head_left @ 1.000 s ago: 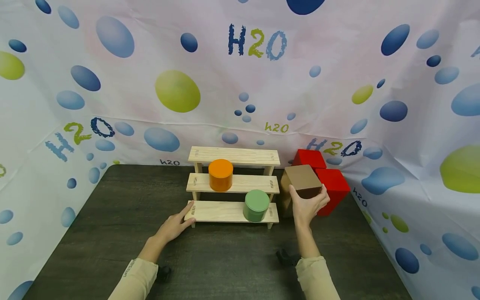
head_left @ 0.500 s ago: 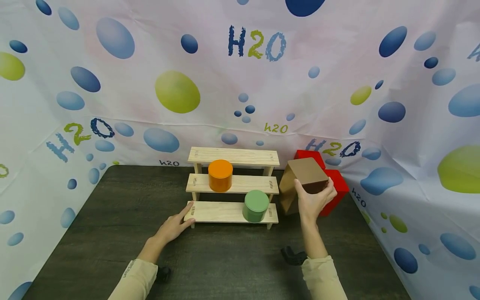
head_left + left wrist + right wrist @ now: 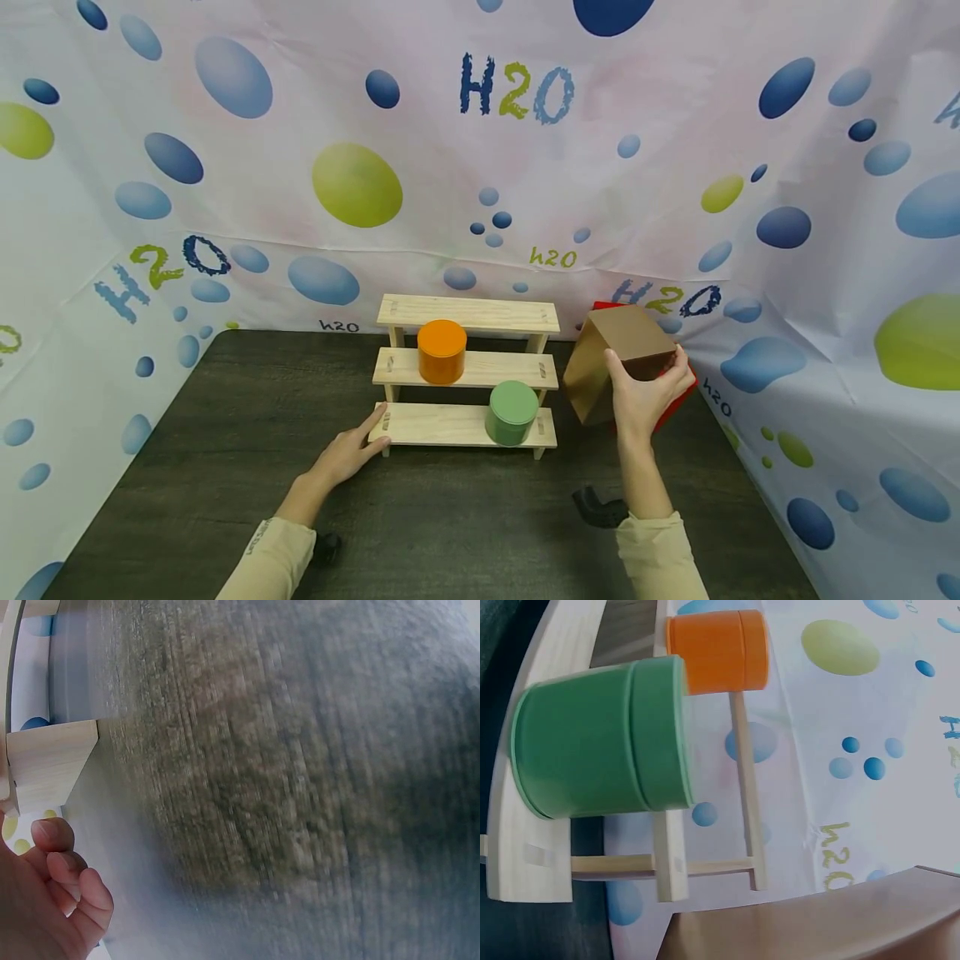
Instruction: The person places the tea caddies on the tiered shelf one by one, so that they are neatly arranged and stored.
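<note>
My right hand (image 3: 647,397) grips the top part of a brown cardboard box (image 3: 628,329), thumb on its left and fingers on its right. The box tilts to the right, in front of red boxes; its brown side (image 3: 817,926) fills the bottom of the right wrist view. My left hand (image 3: 341,452) rests on the left end of a three-step wooden shelf (image 3: 442,423), with index finger and thumb stretched out; the other fingers (image 3: 94,889) bend loosely below the step. A green canister (image 3: 512,412) stands on the lowest step, an orange canister (image 3: 442,352) on the middle one.
A red box (image 3: 678,398) shows behind my right hand; another red box (image 3: 606,305) is mostly hidden behind the brown one. A patterned fabric backdrop (image 3: 427,150) encloses the dark table (image 3: 450,525). Black curved pieces (image 3: 600,508) sit by the wrists.
My right hand has moved right, tipping the brown box from nearly upright to a rightward lean that covers more of the red boxes. The left hand stays on the shelf.
</note>
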A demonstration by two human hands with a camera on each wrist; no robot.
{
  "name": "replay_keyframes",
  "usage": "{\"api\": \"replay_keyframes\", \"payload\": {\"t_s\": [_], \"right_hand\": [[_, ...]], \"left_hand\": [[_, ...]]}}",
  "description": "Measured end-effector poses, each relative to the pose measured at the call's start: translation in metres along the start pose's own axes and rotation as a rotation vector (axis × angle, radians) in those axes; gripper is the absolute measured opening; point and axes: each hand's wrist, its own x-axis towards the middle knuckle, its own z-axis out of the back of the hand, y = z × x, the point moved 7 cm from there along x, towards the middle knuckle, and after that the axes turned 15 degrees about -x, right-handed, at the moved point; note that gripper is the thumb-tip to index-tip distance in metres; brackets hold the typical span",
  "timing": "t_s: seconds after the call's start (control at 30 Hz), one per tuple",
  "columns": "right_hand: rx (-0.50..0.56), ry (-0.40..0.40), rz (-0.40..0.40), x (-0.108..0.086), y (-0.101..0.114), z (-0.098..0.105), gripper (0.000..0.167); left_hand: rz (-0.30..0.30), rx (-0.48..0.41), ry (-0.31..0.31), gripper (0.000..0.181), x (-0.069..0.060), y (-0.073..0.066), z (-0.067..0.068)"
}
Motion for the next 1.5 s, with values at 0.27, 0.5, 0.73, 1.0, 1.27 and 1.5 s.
{"api": "replay_keyframes", "payload": {"t_s": [0.27, 0.5, 0.73, 1.0, 1.27, 1.5], "right_hand": [[-0.008, 0.025, 0.029, 0.004, 0.017, 0.002, 0.082], [0.013, 0.044, 0.076, 0.015, 0.026, -0.001, 0.080], [0.098, 0.090, 0.118, 0.025, 0.043, -0.010, 0.077], [0.174, 0.135, 0.132, 0.023, 0.073, -0.023, 0.074], [0.264, 0.171, 0.139, 0.020, 0.091, -0.042, 0.069], [0.299, 0.233, 0.166, 0.025, 0.078, -0.075, 0.073]], "left_hand": [[-0.002, 0.000, -0.005, 0.067, 0.000, 0.002, 0.001], [0.001, -0.003, -0.003, 0.067, 0.000, 0.002, 0.001], [0.000, -0.015, -0.007, 0.068, 0.001, 0.004, 0.000], [0.009, -0.020, -0.006, 0.068, 0.001, 0.006, 0.000], [0.015, -0.025, -0.007, 0.068, 0.001, 0.006, 0.000], [-0.003, -0.019, -0.016, 0.068, 0.001, 0.004, 0.001]]}}
